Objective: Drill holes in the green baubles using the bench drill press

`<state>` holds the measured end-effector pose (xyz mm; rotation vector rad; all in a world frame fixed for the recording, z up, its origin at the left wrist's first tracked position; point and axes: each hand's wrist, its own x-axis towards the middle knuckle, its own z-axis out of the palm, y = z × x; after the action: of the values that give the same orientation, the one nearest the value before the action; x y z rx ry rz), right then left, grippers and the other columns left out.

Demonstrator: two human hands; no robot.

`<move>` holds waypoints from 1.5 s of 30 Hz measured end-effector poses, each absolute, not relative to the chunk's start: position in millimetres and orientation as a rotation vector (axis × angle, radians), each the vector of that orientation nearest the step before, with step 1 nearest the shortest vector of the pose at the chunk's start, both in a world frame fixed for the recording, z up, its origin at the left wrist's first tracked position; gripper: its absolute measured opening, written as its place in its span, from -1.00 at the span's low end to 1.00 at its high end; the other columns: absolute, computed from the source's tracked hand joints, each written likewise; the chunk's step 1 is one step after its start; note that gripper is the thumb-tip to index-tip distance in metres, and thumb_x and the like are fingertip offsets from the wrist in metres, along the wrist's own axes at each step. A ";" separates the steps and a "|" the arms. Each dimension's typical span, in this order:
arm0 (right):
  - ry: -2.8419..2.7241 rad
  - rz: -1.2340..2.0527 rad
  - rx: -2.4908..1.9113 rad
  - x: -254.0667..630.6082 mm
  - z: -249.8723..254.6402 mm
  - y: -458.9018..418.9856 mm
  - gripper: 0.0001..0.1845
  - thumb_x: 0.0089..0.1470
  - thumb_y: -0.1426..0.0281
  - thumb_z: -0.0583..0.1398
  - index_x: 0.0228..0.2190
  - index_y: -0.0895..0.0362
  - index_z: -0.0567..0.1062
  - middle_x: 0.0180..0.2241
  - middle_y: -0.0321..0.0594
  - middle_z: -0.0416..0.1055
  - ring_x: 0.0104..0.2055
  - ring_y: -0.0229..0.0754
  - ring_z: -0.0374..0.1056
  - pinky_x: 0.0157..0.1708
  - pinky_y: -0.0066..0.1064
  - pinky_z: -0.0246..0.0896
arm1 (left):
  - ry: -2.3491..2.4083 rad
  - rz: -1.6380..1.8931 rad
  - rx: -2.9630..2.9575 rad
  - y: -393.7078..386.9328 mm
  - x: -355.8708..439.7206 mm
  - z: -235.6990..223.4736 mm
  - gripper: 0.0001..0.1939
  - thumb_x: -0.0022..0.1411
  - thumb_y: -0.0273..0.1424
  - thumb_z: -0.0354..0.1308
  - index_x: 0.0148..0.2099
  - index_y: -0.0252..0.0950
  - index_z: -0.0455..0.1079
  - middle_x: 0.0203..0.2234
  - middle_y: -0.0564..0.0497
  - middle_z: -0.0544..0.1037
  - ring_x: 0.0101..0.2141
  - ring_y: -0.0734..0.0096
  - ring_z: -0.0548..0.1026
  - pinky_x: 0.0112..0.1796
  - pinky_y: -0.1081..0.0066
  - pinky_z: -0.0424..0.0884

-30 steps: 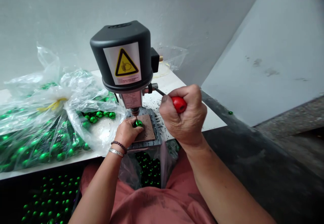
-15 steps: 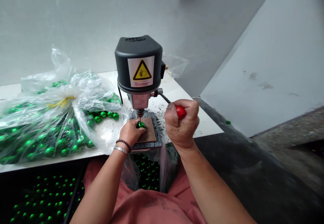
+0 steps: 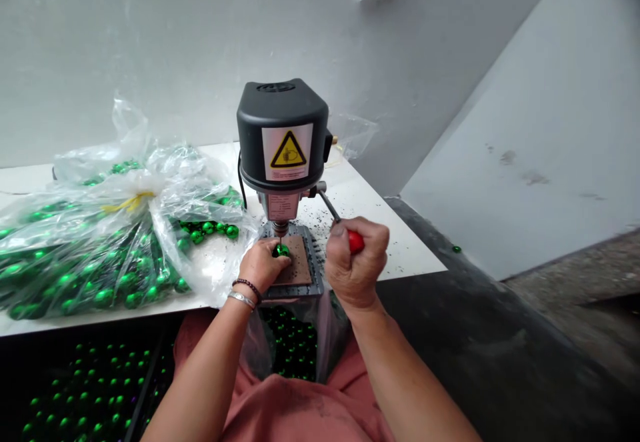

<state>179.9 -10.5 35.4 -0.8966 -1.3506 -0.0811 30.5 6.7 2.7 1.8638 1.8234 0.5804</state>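
Observation:
A black bench drill press [image 3: 283, 135] with a yellow warning label stands on the white table. Under its chuck, my left hand [image 3: 263, 263] pinches a shiny green ball [image 3: 282, 251] between thumb and fingers, on a brown board [image 3: 295, 270] over the grey metal base [image 3: 316, 285]. The thin drill bit comes down to the top of the ball; whether it has entered cannot be made out. My right hand [image 3: 357, 262] is wrapped round the red knob [image 3: 356, 242] of the feed lever, to the right of the drill.
Clear plastic bags [image 3: 125, 242] of green balls cover the left of the table [image 3: 415, 255]. Dark shavings lie around the base. A bag of green balls [image 3: 293, 345] hangs below the front edge. More balls [image 3: 85, 389] sit low at left, and one ball [image 3: 457, 249] lies on the floor.
My right hand has drawn the lever slightly lower, and the chuck sits a little lower over the ball. My left hand keeps its pinch. The whole view has shifted slightly.

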 end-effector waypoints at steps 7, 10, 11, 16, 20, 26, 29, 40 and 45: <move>-1.261 -0.091 -0.898 176.8 56.0 -7.3 -0.90 -0.03 0.44 0.09 -0.38 0.06 0.27 -0.53 -0.38 0.27 -0.51 -0.38 0.24 -0.48 -0.47 0.21 | 1.856 0.511 1.911 7.5 32.0 3.7 -0.80 -0.02 -0.30 0.17 -0.31 -0.27 0.46 -0.40 -0.03 0.50 -0.35 0.34 0.41 -0.30 0.40 0.26; -1.227 -0.136 -0.978 175.9 90.6 -2.5 -0.94 -0.01 0.38 0.10 -0.47 0.09 0.27 -0.57 -0.39 0.23 -0.56 -0.42 0.16 -0.53 -0.51 0.14 | 1.900 0.524 1.895 2.1 32.0 5.2 -0.80 -0.01 -0.31 0.16 -0.31 -0.28 0.46 -0.40 -0.02 0.51 -0.36 0.36 0.41 -0.33 0.42 0.25; -1.233 -0.132 -1.015 175.9 100.2 -0.8 -0.90 0.00 0.36 0.10 -0.49 0.09 0.26 -0.57 -0.39 0.23 -0.56 -0.43 0.15 -0.54 -0.52 0.13 | 1.911 0.542 1.888 -1.7 30.9 7.3 -0.80 0.00 -0.31 0.15 -0.31 -0.28 0.46 -0.40 -0.02 0.51 -0.36 0.37 0.41 -0.33 0.43 0.25; -1.245 -0.079 -1.074 175.9 117.7 3.9 -0.85 0.00 0.32 0.09 -0.52 0.09 0.24 -0.58 -0.40 0.18 -0.58 -0.45 0.08 -0.54 -0.54 0.11 | 1.575 0.440 1.783 -30.7 14.0 26.6 -0.80 0.02 -0.28 0.14 -0.34 -0.26 0.50 -0.50 0.05 0.53 -0.45 0.42 0.42 -0.41 0.48 0.26; -1.218 -0.082 -1.053 175.2 113.9 4.8 -0.87 -0.02 0.34 0.10 -0.52 0.09 0.23 -0.58 -0.41 0.17 -0.58 -0.46 0.08 -0.56 -0.54 0.09 | 1.382 0.471 1.603 -42.2 1.6 32.4 -0.50 -0.16 -0.18 0.29 -0.13 -0.27 0.48 -0.25 -0.07 0.56 -0.29 0.28 0.47 -0.28 0.42 0.34; -1.216 -0.051 -1.039 175.3 113.4 6.1 -0.87 -0.02 0.34 0.10 -0.52 0.09 0.24 -0.58 -0.41 0.19 -0.59 -0.47 0.10 -0.57 -0.55 0.10 | 1.318 1.018 0.757 -26.7 3.8 25.0 -0.47 0.08 0.06 -0.02 -0.25 -0.33 0.42 -0.42 -0.02 0.48 -0.48 0.49 0.41 -0.43 0.43 0.37; -1.223 -0.021 -1.036 175.7 112.9 5.8 -0.87 -0.01 0.32 0.09 -0.50 0.10 0.24 -0.59 -0.42 0.17 -0.61 -0.48 0.07 -0.57 -0.54 0.10 | 1.077 1.093 0.372 -21.4 5.1 26.3 -0.55 0.17 -0.03 -0.06 -0.36 -0.34 0.36 -0.52 0.02 0.41 -0.48 0.51 0.42 -0.40 0.42 0.41; -1.270 -0.008 -1.022 178.3 113.5 4.1 -0.85 0.00 0.30 0.09 -0.50 0.11 0.25 -0.56 -0.41 0.16 -0.58 -0.49 0.07 -0.58 -0.57 0.10 | 1.227 1.115 0.733 -24.0 8.0 14.6 -0.74 -0.07 -0.48 0.23 -0.24 -0.36 0.39 -0.41 0.03 0.49 -0.39 0.51 0.46 -0.25 0.44 0.42; -1.269 0.020 -1.027 179.1 114.8 2.5 -0.85 0.00 0.31 0.09 -0.50 0.11 0.24 -0.53 -0.40 0.17 -0.54 -0.49 0.09 -0.56 -0.57 0.09 | 1.559 0.974 1.171 -12.2 12.5 -1.6 -0.54 -0.09 -0.32 0.24 -0.08 -0.29 0.37 -0.41 0.04 0.52 -0.45 0.48 0.45 -0.43 0.49 0.38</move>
<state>179.1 2.5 114.8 -1.0266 -1.2693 0.0202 12.5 -12.2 -1.6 1.1705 1.5595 0.9735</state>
